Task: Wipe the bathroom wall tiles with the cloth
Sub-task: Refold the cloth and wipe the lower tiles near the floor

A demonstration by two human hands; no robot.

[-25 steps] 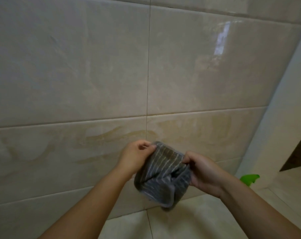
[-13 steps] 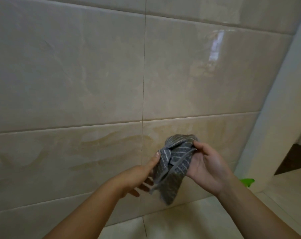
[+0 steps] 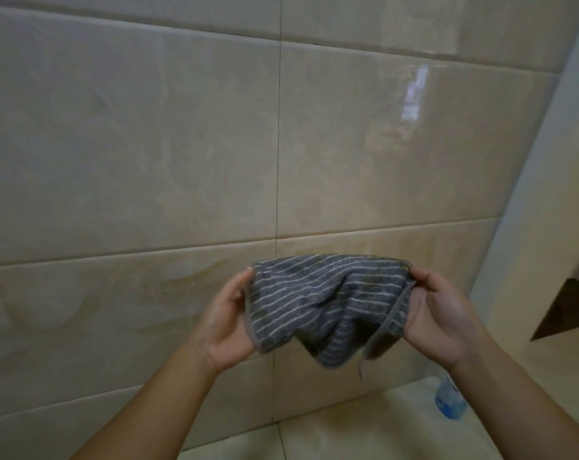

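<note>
Cloth (image 3: 321, 303) — grey w/ thin pale stripes — is hanging stretched between both hands, held out in front of the wall tiles (image 3: 132, 144); whether it is touching them, I can't tell. Left hand (image 3: 226, 323) is pinching the cloth's left edge, thumb lying on the near side and fingers going behind the fabric, so most of them are hidden. Right hand (image 3: 437, 313) is pinching the top right corner between thumb and fingertips, its palm facing in toward the cloth. The top edge is running roughly level from one hand to the other, while the middle is sagging and bunching into folds, w/ the lowest part drooping below and between the two wrists. A loose strip of hem is dangling down just inside the right wrist.

Behind the hands, at approx. knuckle height, yellowish-brown streaks are showing across the tile row. A vertical grout line (image 3: 278, 144) is passing just right of the left hand and going behind the cloth. Up and to the right of the right hand, a bright reflection (image 3: 412, 94) is glinting on the glossy tile. Below the right wrist, a blue bottle (image 3: 449, 398) is sitting on the floor (image 3: 364, 426) near the base of the wall — too blurred to read any label. Further right of the right hand, a pale door frame (image 3: 547, 210) is rising at the end of the wall.
</note>
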